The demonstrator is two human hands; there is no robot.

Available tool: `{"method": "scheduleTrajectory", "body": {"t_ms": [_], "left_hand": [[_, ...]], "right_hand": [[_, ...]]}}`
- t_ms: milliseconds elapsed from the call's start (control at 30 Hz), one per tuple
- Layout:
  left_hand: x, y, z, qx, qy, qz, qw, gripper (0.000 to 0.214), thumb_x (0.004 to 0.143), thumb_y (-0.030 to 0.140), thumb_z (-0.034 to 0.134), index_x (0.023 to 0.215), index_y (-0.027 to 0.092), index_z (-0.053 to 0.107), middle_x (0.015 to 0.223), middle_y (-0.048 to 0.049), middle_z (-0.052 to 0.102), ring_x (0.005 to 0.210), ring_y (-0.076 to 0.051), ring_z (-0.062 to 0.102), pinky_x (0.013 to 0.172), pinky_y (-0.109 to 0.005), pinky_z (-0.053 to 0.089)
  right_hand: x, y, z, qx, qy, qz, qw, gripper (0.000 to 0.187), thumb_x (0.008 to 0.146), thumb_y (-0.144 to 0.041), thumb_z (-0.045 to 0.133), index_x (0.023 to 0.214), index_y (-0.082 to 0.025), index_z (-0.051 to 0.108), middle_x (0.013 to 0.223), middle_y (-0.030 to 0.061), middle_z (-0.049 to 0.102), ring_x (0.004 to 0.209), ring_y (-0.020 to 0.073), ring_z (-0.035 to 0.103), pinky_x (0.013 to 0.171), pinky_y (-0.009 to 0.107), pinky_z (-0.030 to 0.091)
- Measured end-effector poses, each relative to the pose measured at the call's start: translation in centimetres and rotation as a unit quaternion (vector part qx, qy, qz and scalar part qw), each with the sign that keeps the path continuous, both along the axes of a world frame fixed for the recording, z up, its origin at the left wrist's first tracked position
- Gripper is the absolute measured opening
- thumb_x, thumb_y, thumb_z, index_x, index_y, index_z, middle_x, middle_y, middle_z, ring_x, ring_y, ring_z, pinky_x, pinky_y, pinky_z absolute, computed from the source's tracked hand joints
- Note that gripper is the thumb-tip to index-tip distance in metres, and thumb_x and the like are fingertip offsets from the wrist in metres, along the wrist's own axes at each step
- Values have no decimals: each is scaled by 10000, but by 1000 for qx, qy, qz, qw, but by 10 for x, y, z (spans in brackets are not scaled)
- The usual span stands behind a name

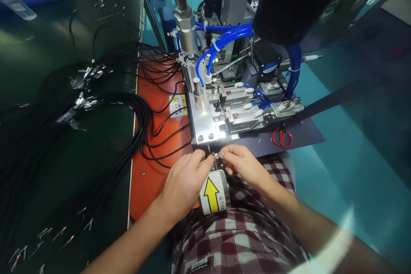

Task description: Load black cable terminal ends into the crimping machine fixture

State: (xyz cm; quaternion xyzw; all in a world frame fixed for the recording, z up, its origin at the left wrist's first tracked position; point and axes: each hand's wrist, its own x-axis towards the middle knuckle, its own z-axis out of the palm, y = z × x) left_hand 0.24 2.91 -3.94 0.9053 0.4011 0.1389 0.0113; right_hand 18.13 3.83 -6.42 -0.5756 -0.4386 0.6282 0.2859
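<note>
My left hand and my right hand meet at the front edge of a metal pneumatic machine. Both hands pinch a small metal connector between their fingertips, with a red wire end just below it. The piece sits right under the machine's silver base plate. Below the hands a round metal part carries a label with a yellow arrow. What exactly the fingers grip is too small to make out clearly.
A big bundle of black cables with metal ends lies on the dark bench to the left, spilling over the orange plate. Red-handled scissors lie right of the machine. Blue air hoses loop above. Loose metal terminals sit bottom left.
</note>
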Motion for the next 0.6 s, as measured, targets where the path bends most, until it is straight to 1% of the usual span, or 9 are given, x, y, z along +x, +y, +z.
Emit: {"method": "scheduleTrajectory", "body": {"t_ms": [33,133,233,333,500,600], "left_hand": [[0,0,0,-3,-2,2,1000,280,928,100,375,1023,108,639,845,-96,612,719,-193,575,610,-291,500],[1,0,-1,-6,-5,3,1000,277,928,104,383,1016,104,646,847,-99,615,719,-197,580,616,-297,508],[1,0,-2,-8,-5,2,1000,281,929,106,381,1015,102,649,845,-100,617,708,-198,577,610,-300,508],[0,0,-3,-13,-12,2,1000,287,930,105,375,1019,98,647,845,-101,616,701,-199,574,603,-303,508],[0,0,-2,-16,-19,2,1000,278,926,107,388,1019,93,649,853,-105,620,700,-207,576,592,-311,508],[-1,1,-2,-18,-18,0,1000,284,926,103,382,1022,90,649,852,-106,619,705,-208,578,595,-311,510]], "right_hand": [[1,-1,-1,11,-11,-10,1000,220,842,-355,504,701,-190,536,610,-26,533,446,117,477,465,262,358],[1,-6,0,82,-84,-42,992,243,865,-408,521,804,-186,598,674,-6,575,490,126,487,481,266,372],[-2,-9,3,123,-95,-61,986,208,857,-376,554,825,-183,624,688,6,596,534,134,482,501,265,370],[-6,-10,3,129,-89,-70,985,181,845,-342,569,779,-179,614,682,12,596,543,134,479,510,264,369],[-8,-10,-2,138,-87,-69,984,173,859,-332,540,777,-185,581,693,12,587,585,142,504,535,261,385],[-9,-9,-3,116,-72,-75,988,178,839,-339,542,775,-177,577,687,13,581,592,144,501,528,261,377]]}}
